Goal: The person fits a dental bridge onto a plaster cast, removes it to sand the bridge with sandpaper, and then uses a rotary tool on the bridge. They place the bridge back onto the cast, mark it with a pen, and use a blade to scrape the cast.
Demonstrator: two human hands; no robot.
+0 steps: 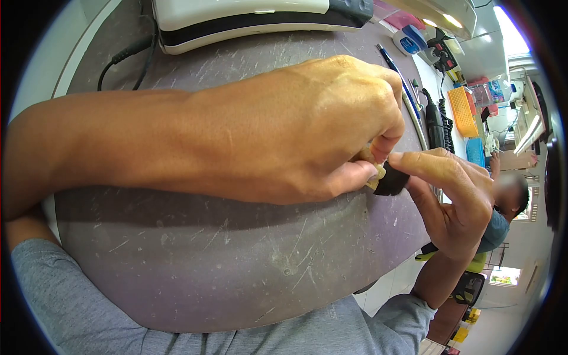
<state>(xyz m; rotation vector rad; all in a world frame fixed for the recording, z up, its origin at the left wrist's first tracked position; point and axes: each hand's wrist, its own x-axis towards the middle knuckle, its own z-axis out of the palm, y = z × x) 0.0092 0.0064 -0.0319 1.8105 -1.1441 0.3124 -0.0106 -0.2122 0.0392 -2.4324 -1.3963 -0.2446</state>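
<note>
My left hand (331,124) reaches across from the left with its back to the camera. Its thumb and curled fingers pinch a small cream-coloured piece (378,173), mostly hidden behind them. From the lower right comes my right hand (452,186), closed on a small dark flat piece (391,179) between index finger and thumb. The dark piece touches or nearly touches the cream piece. Both hands are above the scratched grey tabletop (236,254).
A white and black device (248,23) stands at the back, its cable at the left. Pens (399,71), a blue-white jar (411,40), a black handpiece (435,121) and an orange basket (462,112) lie right of my left hand. Another person (500,228) sits far right.
</note>
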